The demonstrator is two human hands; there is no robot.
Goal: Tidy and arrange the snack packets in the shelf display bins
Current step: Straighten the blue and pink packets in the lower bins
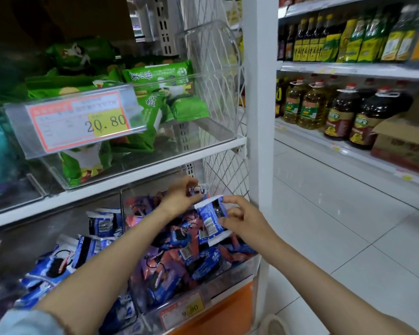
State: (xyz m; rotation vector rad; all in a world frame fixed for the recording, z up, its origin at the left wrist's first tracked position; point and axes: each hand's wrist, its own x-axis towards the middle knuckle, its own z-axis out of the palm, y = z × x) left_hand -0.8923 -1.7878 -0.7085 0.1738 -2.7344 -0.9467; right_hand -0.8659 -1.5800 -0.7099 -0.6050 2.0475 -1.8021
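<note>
A blue and white snack packet [212, 220] is held above the lower right clear bin [230, 278], which is heaped with blue, purple and orange packets [179, 259]. My right hand [243, 220] pinches this packet along its right edge. My left hand [182, 197] reaches to the back of the same bin, its fingers curled round a small blue packet [200, 191] near the wire mesh. A neighbouring bin on the left holds more blue and white packets [82, 250].
The upper shelf carries a clear bin [203, 131] of green packets with a 20.80 price tag [82, 119]. A white post [260, 93] and wire mesh [223, 165] close the shelf's right side. Oil bottles [344, 110] and a cardboard box [402, 146] line the aisle at right.
</note>
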